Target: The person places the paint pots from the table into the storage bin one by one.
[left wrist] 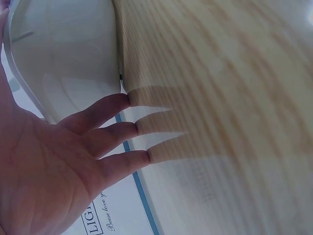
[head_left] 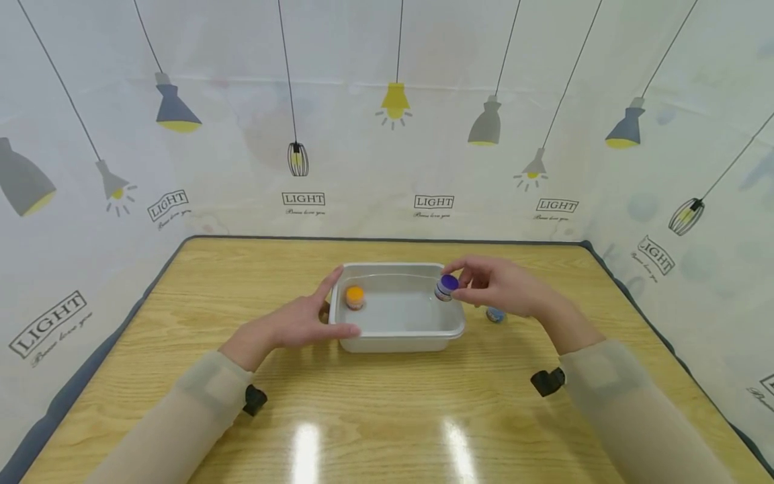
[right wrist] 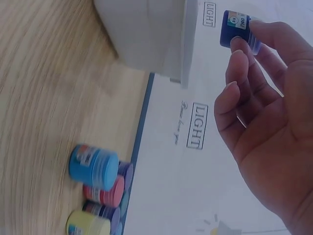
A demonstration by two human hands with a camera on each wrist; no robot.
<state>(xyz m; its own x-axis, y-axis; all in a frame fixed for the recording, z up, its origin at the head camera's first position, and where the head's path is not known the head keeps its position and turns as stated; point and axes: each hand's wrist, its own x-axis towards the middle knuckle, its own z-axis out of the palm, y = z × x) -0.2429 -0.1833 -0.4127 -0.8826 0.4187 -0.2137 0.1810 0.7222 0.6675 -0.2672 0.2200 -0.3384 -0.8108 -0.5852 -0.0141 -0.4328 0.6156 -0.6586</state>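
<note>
In the head view, the right hand (head_left: 492, 286) pinches the small purple jar (head_left: 447, 285) between fingertips and thumb, at the right end of the white plastic tub (head_left: 396, 335). The jar's axis runs close to upright, lid up, and the tub's floor appears to lie below and to the left, so the right hand is the nearer one. The orange-lidded jar (head_left: 355, 297) sits at the opposite end, inside. There the left hand (head_left: 302, 319), thumb and fingers spread wide apart, spans the tub's end.

In the left wrist view, that hand's fingers extend beside the outer wall, pinching nothing.

In the right wrist view, the purple jar is held above rim level, its labelled body towards the bench (right wrist: 44, 98). A light-blue jar (right wrist: 93, 166), a pink jar (right wrist: 105, 192) and a yellow jar (right wrist: 88, 224) stand outside the tub.
</note>
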